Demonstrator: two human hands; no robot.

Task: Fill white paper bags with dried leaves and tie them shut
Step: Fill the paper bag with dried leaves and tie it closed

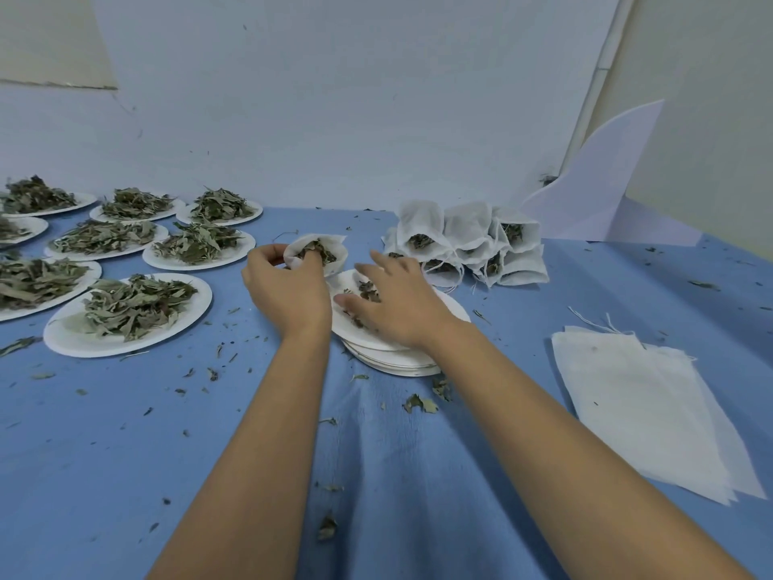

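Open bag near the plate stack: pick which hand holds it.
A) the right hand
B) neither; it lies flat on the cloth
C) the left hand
C: the left hand grips the open bag at its mouth, fingers inside, while the right hand rests on the leaves on the top plate.

Left hand (pixel 288 293): pinches the rim of an open white bag (pixel 334 247), leaves showing inside.
Right hand (pixel 397 305): lies with spread fingers on loose leaves (pixel 368 288) atop a stack of plates (pixel 393 362).
Behind: filled bags (pixel 468 244), piled together.
Right side: flat empty bags (pixel 640 403) on blue cloth (pixel 125 454).
Left side: heaped plates (pixel 71 341) of dried leaves (pixel 134 307).
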